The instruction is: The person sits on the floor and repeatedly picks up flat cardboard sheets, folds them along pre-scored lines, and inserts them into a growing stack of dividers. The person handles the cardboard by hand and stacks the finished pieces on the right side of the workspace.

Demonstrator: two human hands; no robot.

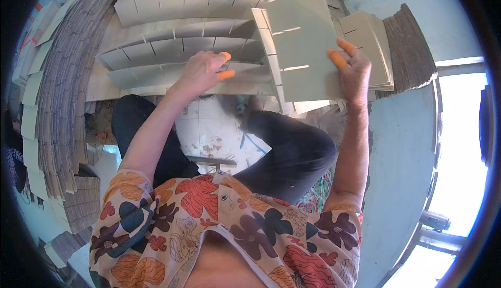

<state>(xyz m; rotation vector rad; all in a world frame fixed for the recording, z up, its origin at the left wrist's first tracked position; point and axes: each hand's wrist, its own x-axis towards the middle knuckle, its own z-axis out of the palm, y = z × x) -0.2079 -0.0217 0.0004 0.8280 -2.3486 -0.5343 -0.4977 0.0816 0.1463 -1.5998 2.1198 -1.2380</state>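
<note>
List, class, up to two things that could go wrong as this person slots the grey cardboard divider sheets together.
The slotted grey cardboard sheet, pinched at its edge by the right hand, could bend or miss the slots. The left hand presses only one end of the grey cardboard strips, so they might shift.

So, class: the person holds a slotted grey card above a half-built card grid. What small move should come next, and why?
Probably lower the slotted card so its cuts slide down over the cross strips of the grid. The right hand grips its edge and holds it upright above the grid, while the left hand rests on a strip, seemingly steadying it. The slots appear roughly lined up with the strips, though the fit cannot be judged.
</note>
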